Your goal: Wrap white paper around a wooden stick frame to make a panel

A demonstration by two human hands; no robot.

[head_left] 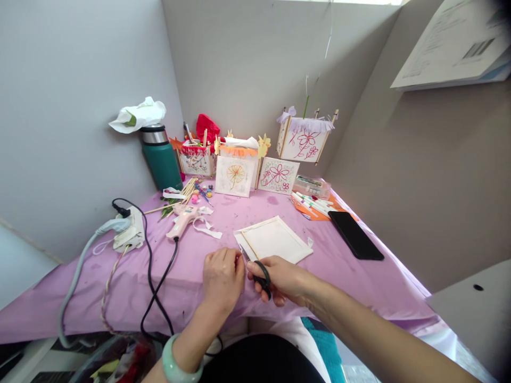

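My right hand (279, 276) grips a pair of black-handled scissors (262, 277), their blades pointing up and left toward the edge of a white square panel (279, 239). Thin wooden sticks run along the panel's left and far edges, and it lies flat on the cloth. Close by on the left, my left hand (223, 274) has its fingers curled together near the scissor tips. Whatever is in those fingers is hidden from view.
A pink glue gun (182, 222) with a black cord lies left, by a power strip (130, 231). A black phone (355, 235) and several markers (311, 203) are right. Behind stand a green bottle (162, 162) and decorated panels (235, 175). A lantern (305, 139) hangs.
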